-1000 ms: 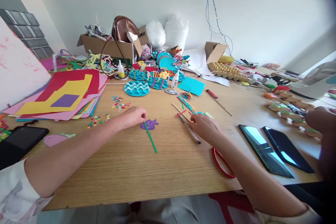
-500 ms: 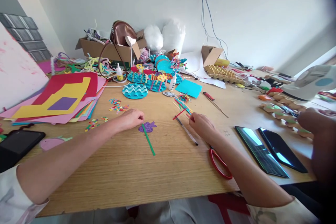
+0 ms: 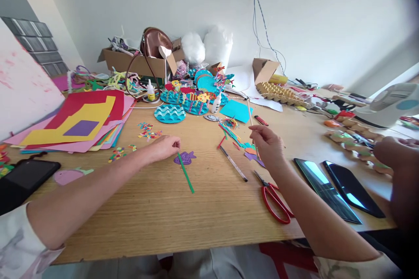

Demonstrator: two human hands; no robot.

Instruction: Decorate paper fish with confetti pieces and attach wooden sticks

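My left hand (image 3: 166, 146) is closed in a pinch at the upper end of a narrow green paper strip (image 3: 187, 178). Part of that strip crosses a small purple paper fish (image 3: 187, 157) lying on the wooden table. My right hand (image 3: 269, 143) is raised a little and closed around a thin wooden stick (image 3: 250, 113), whose pale end points up and away. Below the right hand lie purple and orange paper scraps (image 3: 250, 153). A pen (image 3: 233, 163) rests between the hands, beside coloured strips (image 3: 236, 139). Red-handled scissors (image 3: 273, 198) lie near my right forearm.
Coloured sheets (image 3: 81, 107) are stacked at left, near scattered confetti pieces (image 3: 149, 131). Blue wavy bases (image 3: 169, 113), a glue bottle (image 3: 216, 103) and a red cutter (image 3: 261, 120) lie farther back. Two phones (image 3: 353, 188) and another person's hand (image 3: 397, 152) are at right.
My right hand has lifted and shifted right, bringing up the thin stick from among the strips. Paper scraps and the scissor blades now show. The left hand and green strip stay nearly in place.
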